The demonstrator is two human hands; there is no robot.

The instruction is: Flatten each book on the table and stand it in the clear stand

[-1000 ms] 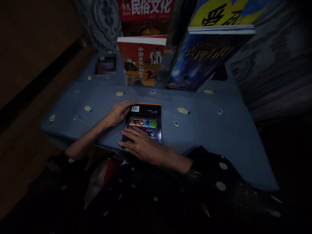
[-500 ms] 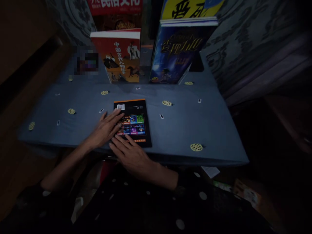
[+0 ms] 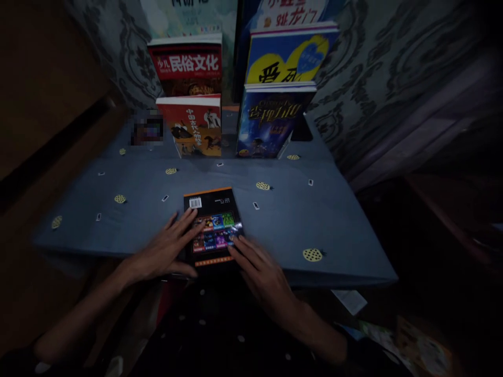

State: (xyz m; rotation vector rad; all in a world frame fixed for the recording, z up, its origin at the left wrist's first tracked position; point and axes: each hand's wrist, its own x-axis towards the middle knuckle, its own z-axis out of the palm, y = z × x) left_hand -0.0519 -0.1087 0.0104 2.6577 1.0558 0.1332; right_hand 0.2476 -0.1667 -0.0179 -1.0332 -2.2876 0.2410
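A thin black book (image 3: pixel 215 208) lies closed on the blue tablecloth (image 3: pixel 283 225) near the front edge. Its back cover faces up, with a barcode, an orange top strip and rows of small coloured pictures. My left hand (image 3: pixel 165 252) rests over the book's left side, fingers stretched and apart, the thumb by the lower corner. At the right edge, the outstretched fingers of my right hand (image 3: pixel 265 275) touch the cover. The thumb of that hand is hidden.
Tiered books stand upright behind, including a red book (image 3: pixel 196 125) on the left and a dark blue book (image 3: pixel 271 120) on the right. A blurred-out object (image 3: pixel 147 129) sits at the back left. Papers (image 3: pixel 349 301) lie below the table at right.
My right hand has moved from the book's lower left part to its right edge. My left thumb has spread towards the lower corner. The view has tilted up, showing more standing books.
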